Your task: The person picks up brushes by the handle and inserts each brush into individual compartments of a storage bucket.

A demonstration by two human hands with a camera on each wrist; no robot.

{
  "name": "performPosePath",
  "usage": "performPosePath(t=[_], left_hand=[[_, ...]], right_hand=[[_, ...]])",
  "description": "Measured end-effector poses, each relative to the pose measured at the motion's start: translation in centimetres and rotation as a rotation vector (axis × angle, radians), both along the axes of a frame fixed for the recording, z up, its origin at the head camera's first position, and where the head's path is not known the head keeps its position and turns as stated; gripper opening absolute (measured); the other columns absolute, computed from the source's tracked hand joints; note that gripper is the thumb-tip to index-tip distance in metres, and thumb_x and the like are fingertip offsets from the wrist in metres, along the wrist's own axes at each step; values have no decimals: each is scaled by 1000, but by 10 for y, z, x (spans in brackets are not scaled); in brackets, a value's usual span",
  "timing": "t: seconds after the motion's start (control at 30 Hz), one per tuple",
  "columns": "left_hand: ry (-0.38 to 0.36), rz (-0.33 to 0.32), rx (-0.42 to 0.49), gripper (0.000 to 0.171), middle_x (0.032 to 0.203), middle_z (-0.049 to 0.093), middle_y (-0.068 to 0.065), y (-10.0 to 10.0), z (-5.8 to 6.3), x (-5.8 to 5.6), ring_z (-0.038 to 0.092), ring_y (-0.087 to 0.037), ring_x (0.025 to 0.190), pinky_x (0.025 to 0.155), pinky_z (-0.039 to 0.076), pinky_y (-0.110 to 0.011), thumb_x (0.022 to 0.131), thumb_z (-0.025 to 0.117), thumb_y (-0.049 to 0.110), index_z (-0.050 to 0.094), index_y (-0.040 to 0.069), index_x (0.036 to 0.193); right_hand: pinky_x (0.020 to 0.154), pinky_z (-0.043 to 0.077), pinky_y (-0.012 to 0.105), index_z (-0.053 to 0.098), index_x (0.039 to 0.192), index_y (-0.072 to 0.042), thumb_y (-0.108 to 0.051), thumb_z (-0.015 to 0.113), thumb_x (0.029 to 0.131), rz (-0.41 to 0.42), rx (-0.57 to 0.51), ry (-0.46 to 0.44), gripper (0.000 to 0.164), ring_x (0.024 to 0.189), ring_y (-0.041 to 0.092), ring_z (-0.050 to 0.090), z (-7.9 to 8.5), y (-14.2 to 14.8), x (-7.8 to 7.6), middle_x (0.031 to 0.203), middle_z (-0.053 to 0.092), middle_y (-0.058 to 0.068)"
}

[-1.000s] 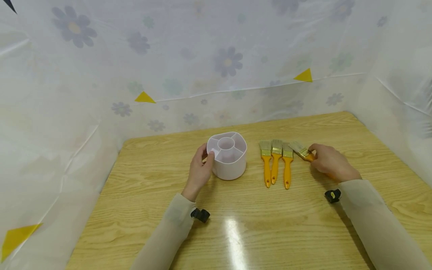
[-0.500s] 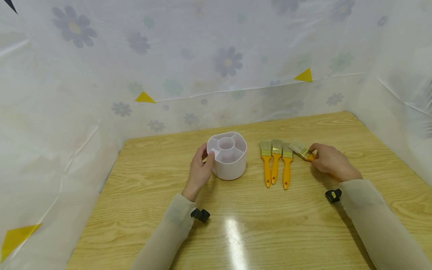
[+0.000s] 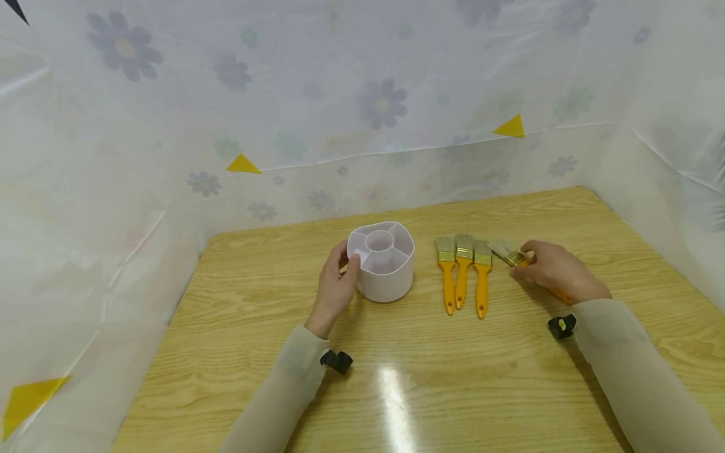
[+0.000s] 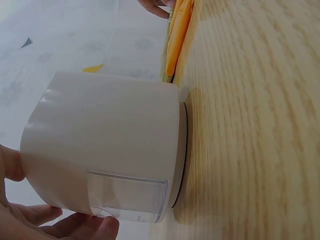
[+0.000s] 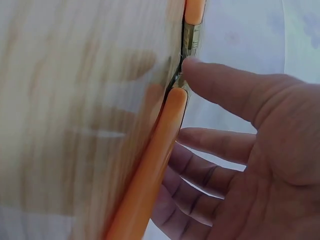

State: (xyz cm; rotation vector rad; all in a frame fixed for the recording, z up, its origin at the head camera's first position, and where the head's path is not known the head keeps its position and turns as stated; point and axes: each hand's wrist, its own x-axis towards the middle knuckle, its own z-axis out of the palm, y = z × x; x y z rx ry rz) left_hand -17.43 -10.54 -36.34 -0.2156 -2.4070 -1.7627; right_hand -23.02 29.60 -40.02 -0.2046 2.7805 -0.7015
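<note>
Pale flowered sheeting (image 3: 317, 88) stands beyond the holder, past the far edge of the wooden bench (image 3: 243, 352). The white holder (image 3: 391, 283) stands upright on the bench, its divided top facing up and a clear panel (image 4: 130, 200) low on its side. The left hand (image 3: 334, 289) grips the holder's left wall, thumb at the rim and fingers round the outside. Well to the holder's right, the right hand (image 3: 557, 270) reaches in back uppermost, thumb and fingers on either side of a slanted brush (image 3: 515, 258); I cannot tell whether they pinch it. That brush's bristles point far and towards the holder, its handle running back under the palm. Between it and the holder lie three other brushes (image 3: 461, 277), nearly parallel, bristles away from the person, handles towards them.
</note>
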Motion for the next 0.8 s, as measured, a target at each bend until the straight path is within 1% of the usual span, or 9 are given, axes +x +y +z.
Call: performPosePath(t=[0.03, 0.1, 0.23, 0.37, 0.63, 0.8], left_hand=[[-1, -1, -1, 42, 134, 49, -25, 0, 0, 0, 47, -37, 123, 100, 40, -51, 101, 45, 13, 42, -5, 139], [-2, -2, -4, 42, 134, 48, -25, -1, 0, 0, 47, -37, 124, 100, 40, -51, 101, 45, 13, 41, -5, 139], [6, 2, 2, 42, 133, 49, -25, -2, -2, -1, 48, -36, 123, 99, 41, -51, 101, 45, 13, 42, -5, 139], [14, 2, 7, 42, 132, 50, -24, -3, -5, -3, 49, -36, 122, 99, 42, -51, 101, 46, 13, 42, -5, 138], [5, -6, 9, 41, 133, 50, -24, -4, -5, -3, 48, -36, 122, 99, 41, -51, 101, 45, 14, 43, -4, 138], [6, -1, -1, 41, 132, 51, -23, -4, -4, -2, 49, -35, 122, 99, 41, -51, 101, 45, 15, 43, -3, 138]], right_hand=[[73, 49, 51, 35, 138, 11, -41, 65, 89, 1, -5, -3, 79, 101, 44, 57, -1, 1, -1, 120, 54, 34], [73, 49, 51, 35, 138, 12, -41, 66, 88, 15, -9, 0, 79, 100, 43, 58, -2, 3, -4, 118, 54, 34], [69, 50, 46, 38, 137, 12, -34, 66, 89, 52, -18, 14, 72, 93, 38, 59, -5, 5, -9, 113, 56, 32], [67, 50, 42, 41, 135, 11, -35, 66, 90, 53, -20, 14, 69, 92, 35, 58, -6, 6, -11, 112, 56, 30], [67, 49, 44, 45, 132, 9, -39, 64, 90, 50, 6, 25, 66, 92, 36, 58, -8, 5, -13, 110, 57, 29], [67, 49, 45, 47, 129, 10, -34, 63, 91, 62, 9, 43, 60, 90, 36, 59, -8, 6, -13, 109, 58, 29]])
